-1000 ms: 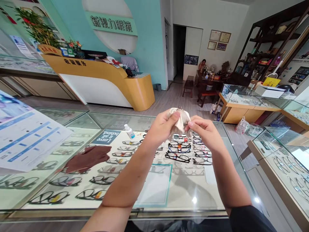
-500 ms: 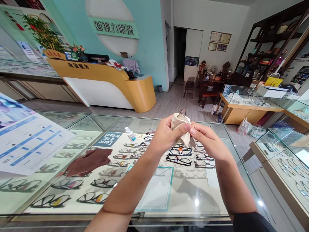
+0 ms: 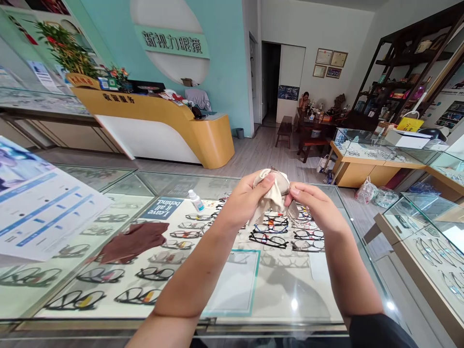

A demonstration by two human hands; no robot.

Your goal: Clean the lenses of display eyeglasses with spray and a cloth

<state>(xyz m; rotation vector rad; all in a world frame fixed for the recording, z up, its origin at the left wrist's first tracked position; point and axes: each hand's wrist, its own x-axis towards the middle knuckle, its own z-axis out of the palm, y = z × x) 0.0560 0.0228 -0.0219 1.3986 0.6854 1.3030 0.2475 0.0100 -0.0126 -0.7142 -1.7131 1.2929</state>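
In the head view, grips a cream cloth [image 3: 271, 199] in the left hand [image 3: 242, 199], thumb pressed down on the folds, and pinches glasses [image 3: 284, 183] at the rim between closed fingertips of the right hand [image 3: 312, 203]. Holds both things together above the far part of the glass bench [image 3: 277, 299], apart from its top, with a lens showing out of the cloth.

On the bench, left of centre, lies a crumpled brown cloth [image 3: 134, 241]; toward the far edge stands a white bottle [image 3: 196, 200], upright, just beside a blue card [image 3: 165, 209]. Over the left part of the bench, hangs a printed sheet [image 3: 43, 212]. Under the bench's glass, sit rows of spectacle frames [image 3: 268, 239] and, toward the near edge, a teal-bordered panel [image 3: 235, 285].

Past the bench's far edge, runs open floor [image 3: 253, 157] to a yellow counter [image 3: 214, 140]; to the right of the bench, stands another display case [image 3: 420, 246], across a narrow gap.
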